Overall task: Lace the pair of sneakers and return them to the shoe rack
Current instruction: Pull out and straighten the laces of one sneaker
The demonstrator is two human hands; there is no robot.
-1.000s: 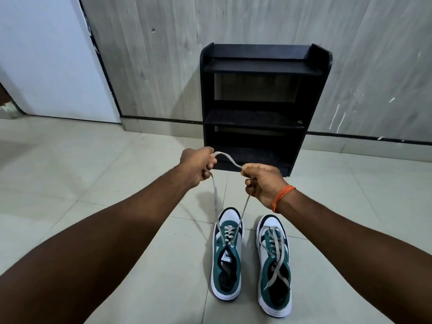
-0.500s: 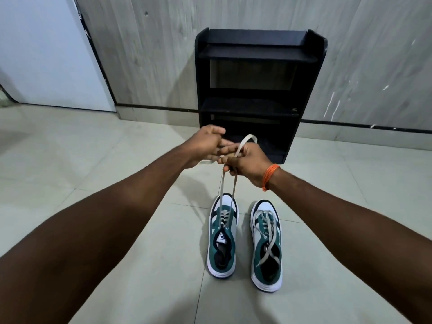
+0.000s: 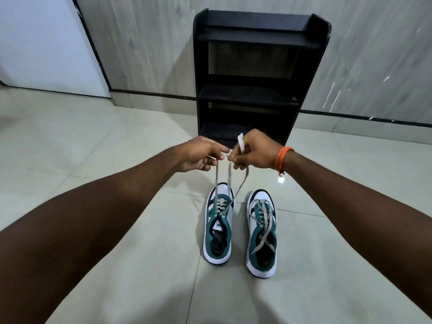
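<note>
Two white-and-teal sneakers stand side by side on the tiled floor, toes pointing away from me. From the left sneaker (image 3: pixel 218 228) a grey lace (image 3: pixel 217 181) rises in two strands to my hands. My left hand (image 3: pixel 201 155) pinches one strand. My right hand (image 3: pixel 253 152), with an orange thread band at the wrist, grips the other strand, which loops over its fingers. The right sneaker (image 3: pixel 261 232) has its lace lying loose and crossed over the tongue. The black shoe rack (image 3: pixel 311 73) stands against the wall just beyond my hands, its shelves bare.
A grey wood-grain wall with a dark skirting strip runs behind the rack. A white door (image 3: pixel 44 43) is at the far left. Pale floor tiles (image 3: pixel 105 141) spread all around the sneakers.
My hands came together above the left sneaker, then parted slightly. The lace strands now hang separately from each hand, and the view has tilted and drawn closer.
</note>
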